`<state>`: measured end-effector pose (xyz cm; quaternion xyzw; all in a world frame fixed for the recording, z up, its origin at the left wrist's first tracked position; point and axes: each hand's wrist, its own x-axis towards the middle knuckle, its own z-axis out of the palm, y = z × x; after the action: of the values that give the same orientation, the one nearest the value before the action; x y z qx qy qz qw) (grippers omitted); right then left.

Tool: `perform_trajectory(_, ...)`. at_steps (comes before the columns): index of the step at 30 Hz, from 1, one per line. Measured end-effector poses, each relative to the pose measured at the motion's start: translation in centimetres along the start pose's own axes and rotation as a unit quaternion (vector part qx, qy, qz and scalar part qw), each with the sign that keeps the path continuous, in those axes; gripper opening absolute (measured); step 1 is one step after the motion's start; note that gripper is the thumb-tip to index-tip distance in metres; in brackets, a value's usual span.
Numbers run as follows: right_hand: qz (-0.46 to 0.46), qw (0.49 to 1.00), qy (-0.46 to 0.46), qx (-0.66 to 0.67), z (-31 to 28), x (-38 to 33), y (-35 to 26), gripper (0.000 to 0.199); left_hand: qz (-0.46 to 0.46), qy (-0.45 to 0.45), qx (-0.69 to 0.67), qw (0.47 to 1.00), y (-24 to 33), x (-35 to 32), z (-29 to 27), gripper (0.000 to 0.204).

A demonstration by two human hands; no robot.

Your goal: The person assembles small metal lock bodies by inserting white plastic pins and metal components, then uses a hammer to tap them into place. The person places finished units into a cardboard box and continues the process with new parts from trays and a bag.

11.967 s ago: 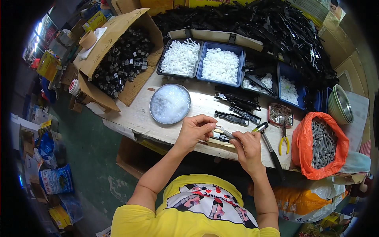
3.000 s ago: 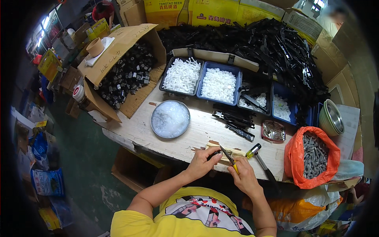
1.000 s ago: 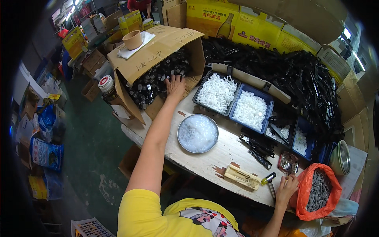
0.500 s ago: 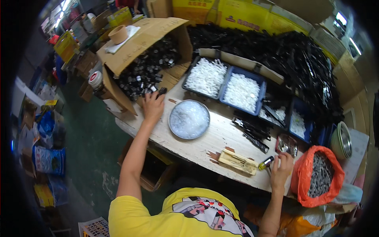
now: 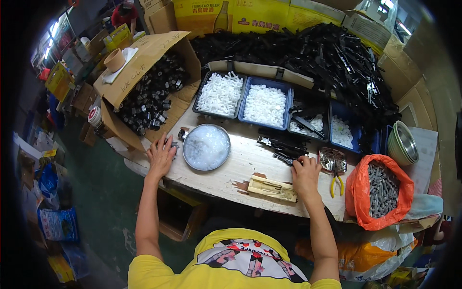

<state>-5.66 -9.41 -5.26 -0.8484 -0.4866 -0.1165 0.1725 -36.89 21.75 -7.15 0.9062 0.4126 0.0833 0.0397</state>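
Observation:
My left hand [image 5: 162, 156] lies at the table's near left edge, fingers spread, with a small dark part [image 5: 174, 144] at its fingertips. Beside it is a round metal bowl [image 5: 229, 149] of translucent whitish contents; another small black part [image 5: 182, 133] sits by its rim. My right hand [image 5: 306, 177] reaches over the table, its bent fingers closed at the near end of several long black plastic parts [image 5: 276, 145]. Its fingertips partly hide what they grip. Close to that hand are a cream-coloured slotted block [image 5: 272, 188] and pliers with yellow handles [image 5: 337, 185].
A tipped cardboard box [image 5: 185, 103] holds black metallic parts at left. Bins of white pieces [image 5: 220, 95] [image 5: 264, 106] line the back, before a heap of black strips [image 5: 332, 58]. Right stand an orange-red bag [image 5: 358, 192] of grey parts and stacked bowls [image 5: 403, 142].
My left hand has come back from the cardboard box's opening to the table edge. My right hand has moved from beside the pliers to the black plastic parts. The view has shifted.

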Motion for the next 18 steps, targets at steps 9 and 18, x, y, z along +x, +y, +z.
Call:
perform_trajectory(9,-0.017,0.997,0.074,-0.027,-1.0,6.6,2.1,0.009,-0.018,-0.062,-0.002,0.998,-0.5,0.8,-0.5,0.048)
perform_trajectory(18,-0.017,0.99,-0.029,-0.14,0.5,11.8,5.4,0.029,0.056,0.034,-0.003,0.998,-0.8,-0.5,-1.3,0.052)
